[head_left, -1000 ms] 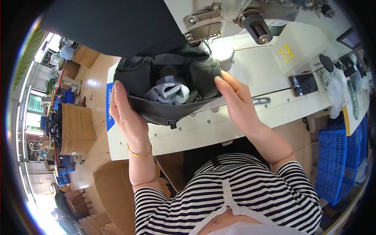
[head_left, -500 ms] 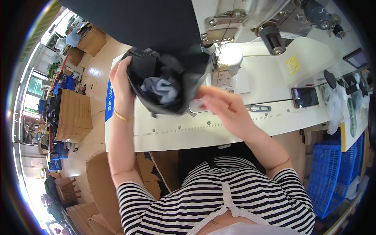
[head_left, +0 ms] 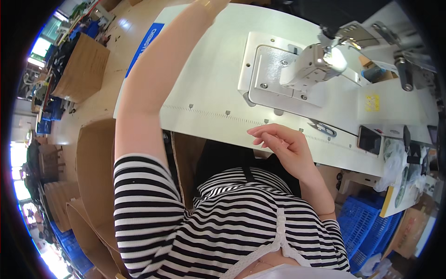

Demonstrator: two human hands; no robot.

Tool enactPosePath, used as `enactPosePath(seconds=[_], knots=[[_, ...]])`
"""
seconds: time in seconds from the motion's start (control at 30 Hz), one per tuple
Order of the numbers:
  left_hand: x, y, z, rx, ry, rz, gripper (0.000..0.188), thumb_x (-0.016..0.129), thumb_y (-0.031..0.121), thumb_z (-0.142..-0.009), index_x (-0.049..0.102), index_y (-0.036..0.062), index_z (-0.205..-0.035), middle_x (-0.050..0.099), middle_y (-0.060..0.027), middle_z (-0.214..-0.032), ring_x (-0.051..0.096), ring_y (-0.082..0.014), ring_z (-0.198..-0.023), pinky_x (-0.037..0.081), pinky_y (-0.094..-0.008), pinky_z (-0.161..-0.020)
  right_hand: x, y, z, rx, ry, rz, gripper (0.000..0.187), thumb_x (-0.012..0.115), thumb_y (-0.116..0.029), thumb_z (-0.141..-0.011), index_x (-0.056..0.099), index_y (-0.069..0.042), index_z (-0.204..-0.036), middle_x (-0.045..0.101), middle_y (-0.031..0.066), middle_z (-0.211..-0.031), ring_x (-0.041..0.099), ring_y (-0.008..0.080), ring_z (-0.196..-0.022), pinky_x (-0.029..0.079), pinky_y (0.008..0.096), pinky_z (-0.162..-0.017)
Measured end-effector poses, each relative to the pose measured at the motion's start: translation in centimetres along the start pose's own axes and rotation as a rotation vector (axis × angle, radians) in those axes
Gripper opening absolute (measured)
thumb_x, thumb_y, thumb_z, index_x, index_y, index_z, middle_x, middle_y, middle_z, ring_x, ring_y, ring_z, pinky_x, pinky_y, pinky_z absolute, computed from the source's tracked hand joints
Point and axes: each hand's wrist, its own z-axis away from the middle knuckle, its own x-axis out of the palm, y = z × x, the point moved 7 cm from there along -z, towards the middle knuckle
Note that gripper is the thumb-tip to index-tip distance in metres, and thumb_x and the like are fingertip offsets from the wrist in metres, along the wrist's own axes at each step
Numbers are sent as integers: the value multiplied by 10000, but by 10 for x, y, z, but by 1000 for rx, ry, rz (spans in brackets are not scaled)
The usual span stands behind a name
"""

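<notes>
My left arm (head_left: 153, 88) stretches far forward over the white sewing table (head_left: 209, 79). The left hand lies past the top edge of the picture; only the wrist with a gold bracelet (head_left: 209, 3) shows there. Over the table's near edge hovers my right hand (head_left: 285, 146), open and empty, its fingers loosely bent. Beyond it stands the sewing machine's white arm bed (head_left: 302, 69), its lamp lit by the needle area. A pair of thread snips (head_left: 324, 129) rests on the table to the right of my right hand.
A phone (head_left: 369, 140) and a clear plastic bag (head_left: 394, 162) are at the table's right end. Blue plastic crates (head_left: 357, 223) stand below on the right. An open cardboard box (head_left: 95, 153) sits below the table at left, with another carton (head_left: 81, 69) on the floor.
The black fabric piece held in my left hand has gone from view. My left arm has reached far forward, and my right hand has drawn back toward me. The view has shifted too.
</notes>
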Motion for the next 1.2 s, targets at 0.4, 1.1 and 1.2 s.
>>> enactPosePath(seconds=[0.4, 1.1, 1.2], knots=[[-450, -231, 507, -759, 464, -867, 339, 610, 224, -806, 600, 18, -1074, 593, -167, -1068, 566, -315, -992, 448, -399, -873, 154, 7, -69, -190, -302, 468, 153, 559, -77, -908, 645, 15, -995, 673, 99, -1011, 633, 182, -912, 481, 278, -831], [-309, -238, 990, -1634, -919, -434, 378, 507, 196, -777, 667, -5, -1055, 596, -267, -1155, 547, -383, -1136, 429, -397, -989, 323, 50, -187, -867, -366, 982, 485, 648, -1, -702, 534, -5, -1174, 507, 179, -1208, 495, 342, -1138, 395, 375, -984], [-320, -243, 958, -1806, -841, -392, 322, 523, 204, -824, 684, 49, -1056, 622, -204, -1138, 566, -371, -1089, 437, -354, -975, 317, 48, -186, -859, -342, 959, 456, 646, -8, -715, 543, -1, -1159, 519, 171, -1201, 507, 330, -1132, 403, 371, -978]])
